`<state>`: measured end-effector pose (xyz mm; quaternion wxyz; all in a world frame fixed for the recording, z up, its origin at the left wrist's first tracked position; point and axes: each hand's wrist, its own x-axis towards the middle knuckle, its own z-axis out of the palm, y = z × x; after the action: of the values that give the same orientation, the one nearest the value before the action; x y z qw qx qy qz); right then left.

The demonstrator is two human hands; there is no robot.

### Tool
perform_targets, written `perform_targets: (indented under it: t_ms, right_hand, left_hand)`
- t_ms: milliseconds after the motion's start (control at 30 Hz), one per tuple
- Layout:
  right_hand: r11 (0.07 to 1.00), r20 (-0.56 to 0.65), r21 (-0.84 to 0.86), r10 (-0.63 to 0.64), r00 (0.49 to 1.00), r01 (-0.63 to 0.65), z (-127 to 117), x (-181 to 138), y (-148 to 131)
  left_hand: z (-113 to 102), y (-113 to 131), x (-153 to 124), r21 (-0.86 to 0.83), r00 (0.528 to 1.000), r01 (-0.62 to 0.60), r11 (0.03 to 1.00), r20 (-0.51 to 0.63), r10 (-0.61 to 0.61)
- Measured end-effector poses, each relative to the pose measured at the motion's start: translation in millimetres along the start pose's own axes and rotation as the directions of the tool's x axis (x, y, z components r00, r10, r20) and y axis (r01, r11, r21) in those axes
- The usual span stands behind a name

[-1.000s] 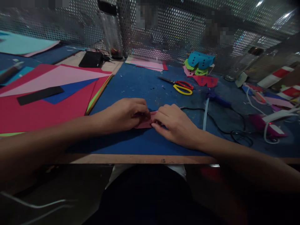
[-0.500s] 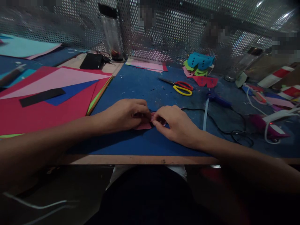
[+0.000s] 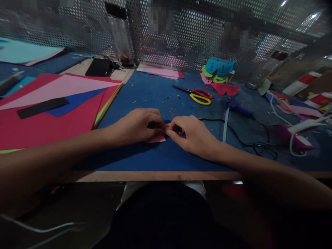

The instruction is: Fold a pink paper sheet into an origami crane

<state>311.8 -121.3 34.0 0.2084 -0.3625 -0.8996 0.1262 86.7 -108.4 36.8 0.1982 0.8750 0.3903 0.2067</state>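
Near the front edge of the blue tabletop, my left hand point(image 3: 141, 126) and my right hand point(image 3: 193, 135) meet over a small pink paper piece point(image 3: 157, 139). The fingers of both hands are pinched on it, with the tips almost touching. One flat corner of the pink piece sticks out below my left fingers; the rest is largely covered by the hands. Beyond them lie scissors point(image 3: 201, 96) with one red and one yellow handle loop. A blue glue gun point(image 3: 240, 108) with a pale glue stick point(image 3: 226, 125) rests to the right of my right hand.
Colored sheets point(image 3: 77, 124) with a black strip point(image 3: 43, 107) cover the left side. A stack of cut paper shapes point(image 3: 220, 67) stands by the perforated metal screen point(image 3: 178, 38). A clear bottle point(image 3: 120, 38), a black wallet-like item point(image 3: 98, 67), cables and a purple power strip point(image 3: 294, 138) surround the work area.
The view has shifted slightly, so everything sits a little further left. Both hands stay on the pink piece, with only small finger movements.
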Motion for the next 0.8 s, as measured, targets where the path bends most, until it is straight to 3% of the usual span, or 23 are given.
perform_targets:
  t_ms: [800]
  right_hand:
    - [0.999, 0.013, -0.037, 0.016, 1.0, -0.015, 1.7, 0.6, 2.1]
  left_hand:
    - [3.1, -5.5, 0.0, 0.026, 1.0, -0.011, 1.0, 0.022, 0.01]
